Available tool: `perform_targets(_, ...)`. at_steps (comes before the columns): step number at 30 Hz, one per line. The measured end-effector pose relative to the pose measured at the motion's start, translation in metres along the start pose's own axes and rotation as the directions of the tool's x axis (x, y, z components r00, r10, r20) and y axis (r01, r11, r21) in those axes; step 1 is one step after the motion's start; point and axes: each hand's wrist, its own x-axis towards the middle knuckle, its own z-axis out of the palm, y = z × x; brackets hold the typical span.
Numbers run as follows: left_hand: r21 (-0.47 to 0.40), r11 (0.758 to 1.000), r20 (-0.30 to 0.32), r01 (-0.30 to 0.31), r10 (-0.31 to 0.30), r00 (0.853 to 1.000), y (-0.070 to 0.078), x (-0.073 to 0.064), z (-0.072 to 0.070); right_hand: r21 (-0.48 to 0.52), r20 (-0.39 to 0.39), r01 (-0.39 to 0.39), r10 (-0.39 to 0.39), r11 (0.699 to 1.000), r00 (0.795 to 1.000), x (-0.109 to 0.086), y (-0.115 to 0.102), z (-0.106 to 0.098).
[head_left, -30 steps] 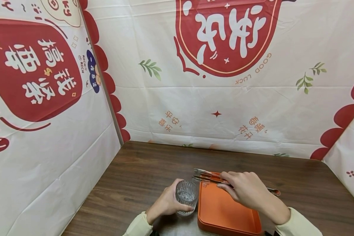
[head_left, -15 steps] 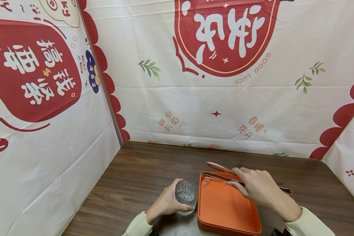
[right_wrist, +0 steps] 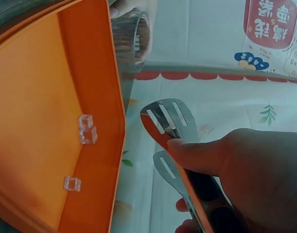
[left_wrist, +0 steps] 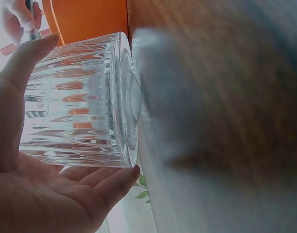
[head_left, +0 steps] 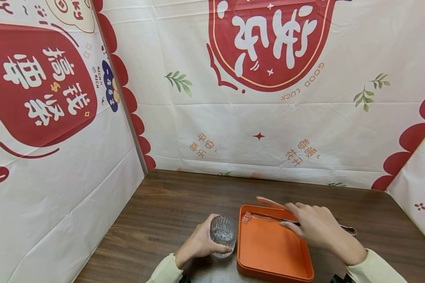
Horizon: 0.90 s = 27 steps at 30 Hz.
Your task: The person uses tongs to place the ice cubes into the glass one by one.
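My left hand (head_left: pixel 200 241) grips a clear ribbed drinking glass (head_left: pixel 223 236), thumb on the near side and fingers behind. In the left wrist view the glass (left_wrist: pixel 80 104) lies between thumb and fingers, its base close to the tabletop. My right hand (head_left: pixel 315 226) holds metal serving tongs (right_wrist: pixel 175 121) with slotted ends, spread apart with nothing between them. In the head view the tongs reach over the far part of a shallow orange tray (head_left: pixel 272 251). Clear small cubes (right_wrist: pixel 87 135) lie in the tray along its wall, three showing in the right wrist view.
The glass stands just left of the tray on a brown wood-grain table (head_left: pixel 170 204). White printed cloth (head_left: pixel 219 122) hangs behind the table and along both sides.
My right hand has moved right with the tongs, their ends drawing back from near the glass to over the tray and parting wider. The left hand and glass stay put.
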Motion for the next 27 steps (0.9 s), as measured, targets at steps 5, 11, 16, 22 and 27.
perform_targets(5, 0.0, 1.0, -0.002, -0.001, 0.001, 1.0, 0.0, 0.0, 0.0, -0.009, 0.033, -0.015, 0.016, 1.0, 0.999, -0.002, 0.004, 0.005)
perform_targets(11, 0.002, 1.0, -0.004, -0.001, 0.001, 1.0, 0.0, 0.0, 0.0, -0.02, 0.106, -0.031, 0.033, 0.999, 0.994, -0.003, 0.008, 0.01)
perform_targets(16, 0.005, 1.0, -0.003, -0.003, 0.003, 1.0, 0.0, 0.0, 0.0, -0.038, 0.141, -0.035, 0.04, 0.999, 0.989, -0.004, 0.012, 0.013)
perform_targets(22, 0.01, 1.0, -0.006, -0.009, 0.009, 1.0, 0.0, -0.001, 0.0, -0.033, 0.204, -0.065, 0.07, 0.997, 0.977, -0.004, 0.014, 0.015)
perform_targets(27, 0.011, 1.0, -0.005, -0.004, 0.004, 1.0, 0.0, 0.0, 0.0, -0.041, 0.244, -0.083, 0.09, 0.996, 0.966, -0.004, 0.013, 0.017)
